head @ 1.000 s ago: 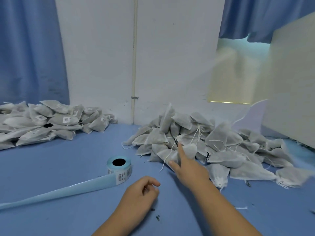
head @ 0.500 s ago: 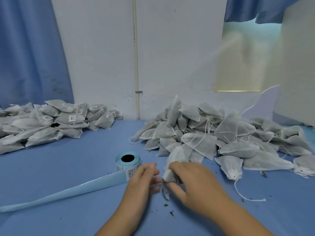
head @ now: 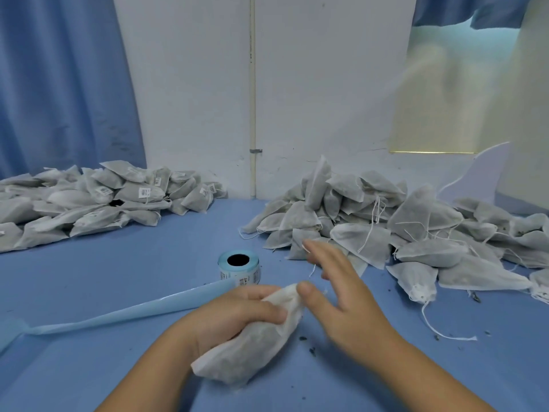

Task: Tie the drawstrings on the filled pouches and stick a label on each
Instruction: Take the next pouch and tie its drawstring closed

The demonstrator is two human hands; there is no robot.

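You're at a small hand-packing station: a blue worktable, a heap of labelled pouches at the left of the frame, a heap of unlabelled pouches at centre right, a label roll between them, a white wall behind.

The left hand grips a filled white pouch just below its gathered mouth, fingers curled over the top and the pouch's body trailing back under the wrist onto the blue table. The right hand is spread with straight, motion-blurred fingers, its thumb tip against the pouch mouth. Just beyond the left fingers stands a label roll, its blue backing strip running off to their left; past the right fingertips lies a heap of untied pouches, and well left of both hands a pile of labelled pouches.
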